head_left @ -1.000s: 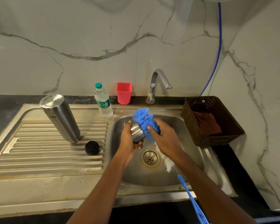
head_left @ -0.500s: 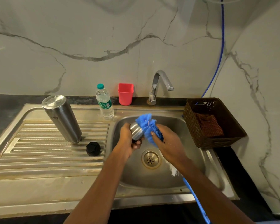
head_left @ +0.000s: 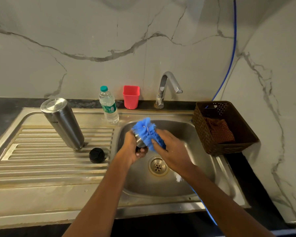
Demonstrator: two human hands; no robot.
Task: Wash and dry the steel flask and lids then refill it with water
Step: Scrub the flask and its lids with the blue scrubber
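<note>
1. Head view: the left hand [head_left: 132, 149] is curled round a small steel lid [head_left: 140, 141] and holds it over the sink bowl [head_left: 200, 156], just back-left of the drain [head_left: 157, 165]. This is likely so that drips fall into the bowl.
2. The right hand [head_left: 172, 151] grips a blue bottle brush [head_left: 146, 132] close up at its bristle head, fingers wrapped round the bristles. The bristles press against the lid. Holding it this short probably gives firmer scrubbing on such a small piece. The brush's long blue handle [head_left: 210, 214] trails back under the right forearm, past the sink's front edge.
3. The steel flask [head_left: 62, 123] stands on the ribbed drainboard [head_left: 41, 161], toward its back half, with its flat base upward. I judge it was set mouth down to drain.
4. A black lid [head_left: 97, 155] lies on the drainboard's right side, just beside the bowl's left edge and near the foot of the flask.
5. Along the back edge stand a plastic water bottle [head_left: 108, 106] and a red cup [head_left: 131, 97], with the tap [head_left: 167, 86] behind the bowl. No water can be seen running from it.
6. A brown basket [head_left: 229, 148] sits at the sink's right edge with a brown cloth [head_left: 219, 130] inside, perhaps for drying.
7. Count: one flask, two lids, one brush, one water bottle, one cup, one basket, one cloth, one tap.
8. Judged stage: scrubbing the lids. Drying and refilling are not yet done.
</note>
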